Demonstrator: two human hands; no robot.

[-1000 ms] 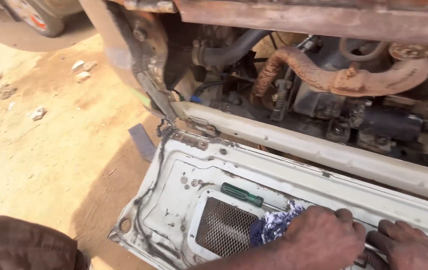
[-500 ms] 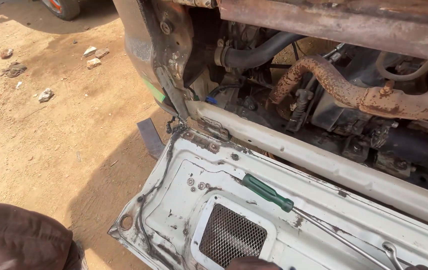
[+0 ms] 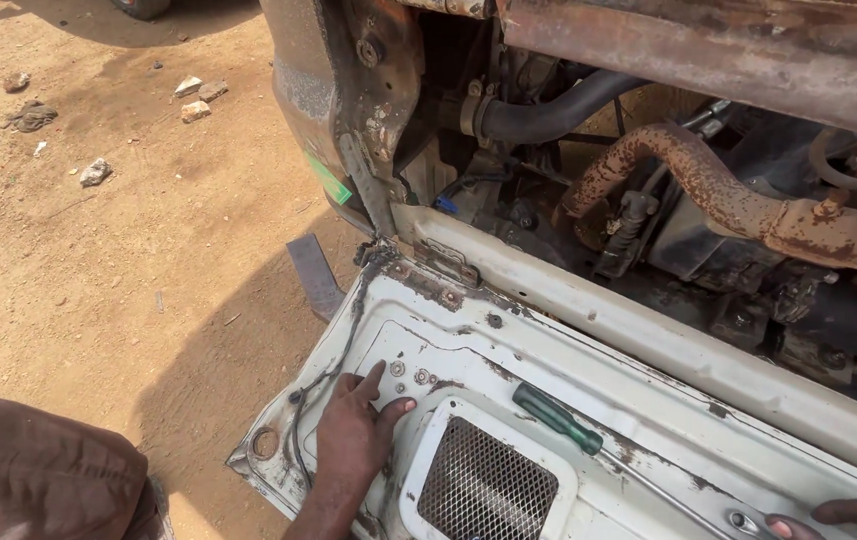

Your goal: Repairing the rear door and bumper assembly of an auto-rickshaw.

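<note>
Panel: white, rust-flecked panel (image 3: pixel 509 345) folded down flat below the open engine bay; both hands rest on it.
Left hand: left hand (image 3: pixel 354 435) lies palm down on the panel's near left part, fingers spread, forefinger pointing toward small bolts (image 3: pixel 411 377); grip open, holding nothing.
Right hand: right hand (image 3: pixel 849 518) shows only at the lower right edge, fingertips on the panel just beside a metal ring end (image 3: pixel 744 522); whether the grip closes on anything cannot be told.
Screwdriver: green-handled screwdriver (image 3: pixel 557 418) lies loose on the panel between the hands, shaft running toward the lower right, touched by neither hand.
Grille: mesh grille (image 3: pixel 489 490) in a white frame, just right of the left hand.
Wire: dark wire (image 3: pixel 334 345) runs along the panel's left edge.
Hinge: rusty hinge (image 3: pixel 439 270) at the panel's upper left corner.
Engine bay: rusted pipe (image 3: pixel 729 200) and black hose (image 3: pixel 559 110) above the panel.
Ground: sandy ground (image 3: pixel 99 260) to the left, with scattered stones (image 3: pixel 194 98).
Knee: brown-clothed knee (image 3: pixel 39 475) at the lower left.
</note>
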